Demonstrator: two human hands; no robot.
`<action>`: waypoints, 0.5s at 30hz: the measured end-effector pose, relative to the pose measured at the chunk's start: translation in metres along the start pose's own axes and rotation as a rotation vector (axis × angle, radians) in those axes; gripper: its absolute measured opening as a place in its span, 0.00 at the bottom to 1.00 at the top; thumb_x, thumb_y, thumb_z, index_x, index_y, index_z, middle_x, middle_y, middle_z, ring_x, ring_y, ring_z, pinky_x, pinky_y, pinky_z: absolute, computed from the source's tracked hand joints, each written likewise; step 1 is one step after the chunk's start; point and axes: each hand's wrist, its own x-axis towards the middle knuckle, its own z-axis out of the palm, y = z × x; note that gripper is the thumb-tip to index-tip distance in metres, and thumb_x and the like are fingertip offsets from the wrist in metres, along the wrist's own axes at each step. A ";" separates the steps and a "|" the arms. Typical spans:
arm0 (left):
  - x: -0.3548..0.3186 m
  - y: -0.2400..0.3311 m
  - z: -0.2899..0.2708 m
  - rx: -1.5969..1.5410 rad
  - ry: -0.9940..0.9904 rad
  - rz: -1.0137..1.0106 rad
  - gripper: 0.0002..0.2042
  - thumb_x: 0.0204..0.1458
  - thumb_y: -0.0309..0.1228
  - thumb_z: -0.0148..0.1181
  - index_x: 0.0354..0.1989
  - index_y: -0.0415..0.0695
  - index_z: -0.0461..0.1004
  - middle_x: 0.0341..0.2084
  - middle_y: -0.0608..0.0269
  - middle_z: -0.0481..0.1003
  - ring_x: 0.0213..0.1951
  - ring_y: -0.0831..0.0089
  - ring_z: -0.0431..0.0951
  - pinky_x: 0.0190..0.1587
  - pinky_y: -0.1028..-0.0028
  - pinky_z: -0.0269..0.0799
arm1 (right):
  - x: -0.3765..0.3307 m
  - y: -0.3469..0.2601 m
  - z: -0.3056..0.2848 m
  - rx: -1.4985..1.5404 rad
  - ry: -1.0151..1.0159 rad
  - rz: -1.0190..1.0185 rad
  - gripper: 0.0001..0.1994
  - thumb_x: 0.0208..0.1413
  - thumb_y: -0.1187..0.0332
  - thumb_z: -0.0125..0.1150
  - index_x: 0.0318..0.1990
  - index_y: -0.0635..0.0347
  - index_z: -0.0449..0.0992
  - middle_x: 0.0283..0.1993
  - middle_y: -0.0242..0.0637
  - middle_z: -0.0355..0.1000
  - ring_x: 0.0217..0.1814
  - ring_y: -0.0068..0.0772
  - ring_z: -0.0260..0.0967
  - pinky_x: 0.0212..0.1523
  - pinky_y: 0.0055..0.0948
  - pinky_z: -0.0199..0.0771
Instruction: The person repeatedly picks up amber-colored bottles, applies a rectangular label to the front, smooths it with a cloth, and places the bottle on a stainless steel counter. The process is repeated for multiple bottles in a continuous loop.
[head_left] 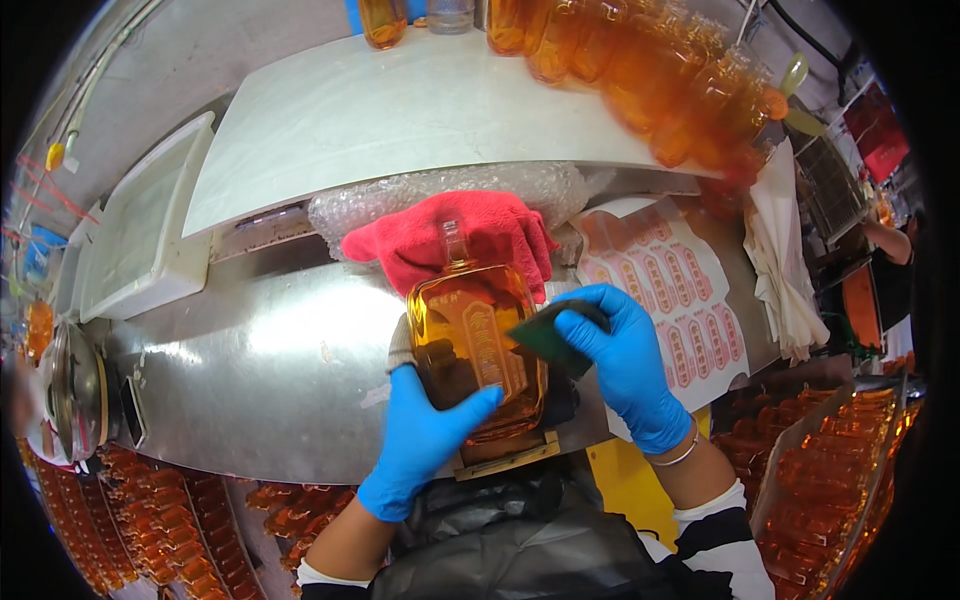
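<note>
A blue-gloved left hand (428,428) steadies an amber glass bottle (440,340), thumb across its front. The bottle lies neck-away against a red cloth (400,232) on a metal table (270,400). The right hand (627,365), also gloved, pinches a dark green pad (565,343) over the bottle's label (487,345). Label sheets (690,345) lie to the right.

Bright glare whitens the steel table (250,405).

Workshop: metal bench (230,400), rows of apparent bottles (830,480)
</note>
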 end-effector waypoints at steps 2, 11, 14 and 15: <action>-0.007 -0.013 -0.002 0.050 -0.023 0.126 0.46 0.40 0.27 0.66 0.63 0.38 0.37 0.53 0.49 0.58 0.54 0.63 0.64 0.53 0.67 0.65 | -0.005 -0.001 0.010 -0.098 -0.135 -0.064 0.09 0.49 0.69 0.62 0.37 0.60 0.75 0.33 0.33 0.73 0.37 0.24 0.70 0.38 0.22 0.71; -0.008 -0.016 -0.008 0.238 -0.073 0.044 0.51 0.39 0.28 0.66 0.64 0.38 0.30 0.58 0.47 0.49 0.58 0.61 0.57 0.58 0.67 0.58 | 0.106 -0.016 0.052 -0.664 -0.154 -1.035 0.06 0.41 0.68 0.61 0.28 0.56 0.74 0.27 0.37 0.70 0.31 0.42 0.66 0.33 0.35 0.66; -0.008 0.005 -0.013 0.227 -0.016 0.168 0.41 0.42 0.27 0.64 0.63 0.38 0.42 0.56 0.49 0.56 0.56 0.63 0.60 0.58 0.68 0.58 | 0.106 -0.022 0.038 -0.815 -0.093 -1.260 0.06 0.39 0.68 0.62 0.29 0.52 0.76 0.29 0.32 0.71 0.29 0.37 0.65 0.31 0.34 0.67; -0.001 0.003 -0.036 0.313 0.044 0.207 0.38 0.43 0.27 0.63 0.62 0.38 0.47 0.54 0.50 0.59 0.55 0.64 0.61 0.57 0.68 0.59 | 0.083 -0.011 0.033 -0.882 -0.110 -1.296 0.07 0.38 0.69 0.62 0.29 0.51 0.76 0.30 0.31 0.71 0.29 0.35 0.65 0.30 0.32 0.67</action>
